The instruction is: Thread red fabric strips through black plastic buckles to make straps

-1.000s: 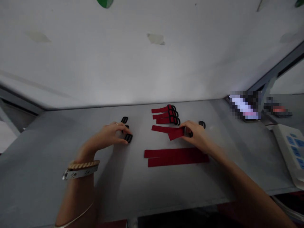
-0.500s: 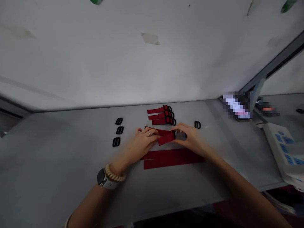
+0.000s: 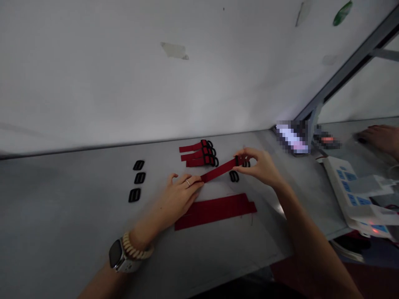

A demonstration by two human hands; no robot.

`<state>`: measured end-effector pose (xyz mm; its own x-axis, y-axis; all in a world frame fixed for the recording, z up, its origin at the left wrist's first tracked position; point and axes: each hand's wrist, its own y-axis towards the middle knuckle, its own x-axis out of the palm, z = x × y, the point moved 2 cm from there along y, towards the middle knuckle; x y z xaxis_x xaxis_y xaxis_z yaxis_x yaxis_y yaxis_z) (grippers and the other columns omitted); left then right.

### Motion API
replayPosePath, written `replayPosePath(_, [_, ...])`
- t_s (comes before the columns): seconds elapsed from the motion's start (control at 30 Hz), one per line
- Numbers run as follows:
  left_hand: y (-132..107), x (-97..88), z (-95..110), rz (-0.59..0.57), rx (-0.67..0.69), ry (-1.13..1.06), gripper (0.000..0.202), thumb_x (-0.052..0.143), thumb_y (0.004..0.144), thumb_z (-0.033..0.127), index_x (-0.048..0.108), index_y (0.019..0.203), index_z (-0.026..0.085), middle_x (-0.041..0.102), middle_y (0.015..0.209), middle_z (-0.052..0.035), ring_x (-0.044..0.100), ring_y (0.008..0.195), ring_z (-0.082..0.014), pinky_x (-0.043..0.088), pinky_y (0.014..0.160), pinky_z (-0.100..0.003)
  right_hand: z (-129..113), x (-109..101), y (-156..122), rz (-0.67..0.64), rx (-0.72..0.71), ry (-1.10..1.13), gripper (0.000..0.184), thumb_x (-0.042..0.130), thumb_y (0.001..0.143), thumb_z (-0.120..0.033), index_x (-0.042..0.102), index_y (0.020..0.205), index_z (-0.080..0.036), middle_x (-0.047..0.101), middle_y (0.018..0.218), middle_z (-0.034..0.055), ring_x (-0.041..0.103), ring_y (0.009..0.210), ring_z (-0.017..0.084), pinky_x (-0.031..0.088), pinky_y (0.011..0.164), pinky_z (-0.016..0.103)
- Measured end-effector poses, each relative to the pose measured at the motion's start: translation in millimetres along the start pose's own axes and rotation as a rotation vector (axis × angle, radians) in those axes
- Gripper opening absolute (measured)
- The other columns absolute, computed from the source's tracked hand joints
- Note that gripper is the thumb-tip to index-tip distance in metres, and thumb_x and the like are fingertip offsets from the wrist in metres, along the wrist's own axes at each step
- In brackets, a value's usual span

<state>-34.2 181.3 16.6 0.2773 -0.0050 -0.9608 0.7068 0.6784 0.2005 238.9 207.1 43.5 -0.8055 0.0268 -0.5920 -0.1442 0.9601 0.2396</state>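
Observation:
A narrow red webbing strap (image 3: 218, 171) runs slanting between my hands. My left hand (image 3: 182, 193), with a ring on one finger, holds its left end close to the table. My right hand (image 3: 260, 166) pinches the other end between thumb and fingers, at a black slider buckle (image 3: 237, 161) threaded on the strap. Just below that end lies a black ring buckle (image 3: 233, 176). Another black buckle (image 3: 246, 164) is partly hidden behind my right fingers. Red straps fitted with black buckles (image 3: 199, 154) lie side by side beyond my hands.
Loose red strips (image 3: 218, 209) lie nearer me. Three black slider buckles (image 3: 140, 178) form a column at left. A lit phone (image 3: 293, 137) leans by the wall, and a white machine with blue labels (image 3: 346, 187) stands right. Another person's hand (image 3: 382, 139) rests at far right.
The strap, folded back before, is now stretched out straight. My right hand has moved up and away from my left. One ring buckle now lies loose below the strap. The view has swung right.

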Motion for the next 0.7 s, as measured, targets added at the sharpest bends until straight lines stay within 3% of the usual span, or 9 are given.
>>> replayPosePath(0.13, [0, 0.1, 1, 0.007, -0.008, -0.011, 0.031, 0.043, 0.097, 0.016, 0.066, 0.116, 0.025, 0.068, 0.121, -0.0070, 0.061, 0.110, -0.0248, 0.033, 0.104, -0.048, 8, -4, 0, -0.088, 0.094, 0.147, 0.035, 0.081, 0.067, -0.045, 0.071, 0.089, -0.020, 0.070, 0.083, 0.0040, 0.062, 0.074, 0.019, 0.051, 0.073, 0.036])
replayPosePath(0.27, [0, -2.5, 1, -0.023, -0.011, -0.024, 0.032, 0.042, 0.097, 0.016, 0.066, 0.116, 0.025, 0.068, 0.122, -0.0068, 0.061, 0.110, -0.0246, 0.030, 0.107, -0.050, 19, -26, -1, 0.036, 0.111, 0.213, 0.038, 0.081, 0.066, -0.048, 0.071, 0.090, -0.020, 0.069, 0.083, 0.0044, 0.062, 0.073, 0.019, 0.052, 0.071, 0.035])
replayPosePath(0.33, [-1, -5.2, -1, -0.033, -0.001, -0.051, 0.031, 0.042, 0.096, 0.016, 0.066, 0.114, 0.025, 0.068, 0.121, -0.0061, 0.061, 0.110, -0.0244, 0.029, 0.107, -0.050, 30, -37, 0, 0.121, 0.145, 0.076, 0.041, 0.082, 0.065, -0.048, 0.072, 0.092, -0.020, 0.069, 0.082, 0.0052, 0.062, 0.072, 0.020, 0.051, 0.069, 0.037])
replayPosePath(0.43, [-3, -10.5, -5, -0.076, 0.019, -0.106, 0.031, 0.043, 0.094, 0.014, 0.067, 0.110, 0.025, 0.069, 0.119, -0.0048, 0.062, 0.109, -0.0230, 0.031, 0.106, -0.047, 49, -45, 2, 0.210, 0.235, -0.306, 0.040, 0.083, 0.066, -0.042, 0.074, 0.095, -0.018, 0.069, 0.078, 0.0073, 0.062, 0.070, 0.023, 0.048, 0.068, 0.039])
replayPosePath(0.53, [-4, -14.5, -8, -0.147, 0.043, -0.146, 0.026, 0.046, 0.093, 0.016, 0.067, 0.105, 0.024, 0.069, 0.116, -0.0041, 0.063, 0.105, -0.0223, 0.036, 0.100, -0.044, 65, -41, 4, 0.139, 0.267, -0.542, 0.036, 0.080, 0.071, -0.038, 0.074, 0.099, -0.016, 0.069, 0.079, 0.0092, 0.063, 0.073, 0.026, 0.046, 0.069, 0.039])
replayPosePath(0.63, [-4, -14.5, -8, -0.173, 0.045, -0.160, 0.020, 0.048, 0.094, 0.019, 0.067, 0.098, 0.023, 0.069, 0.115, -0.0038, 0.063, 0.103, -0.0223, 0.038, 0.095, -0.042, 75, -35, 3, 0.038, 0.246, -0.631, 0.033, 0.076, 0.076, -0.040, 0.073, 0.099, -0.016, 0.068, 0.085, 0.0110, 0.063, 0.077, 0.027, 0.046, 0.070, 0.039])
replayPosePath(0.7, [-4, -11.8, -5, -0.180, 0.055, -0.175, 0.016, 0.050, 0.093, 0.021, 0.066, 0.096, 0.023, 0.068, 0.115, -0.0036, 0.062, 0.103, -0.0222, 0.040, 0.092, -0.040, 75, -34, 1, 0.045, 0.225, -0.652, 0.037, 0.075, 0.077, -0.040, 0.072, 0.105, -0.016, 0.067, 0.092, 0.0126, 0.062, 0.080, 0.027, 0.046, 0.072, 0.039])
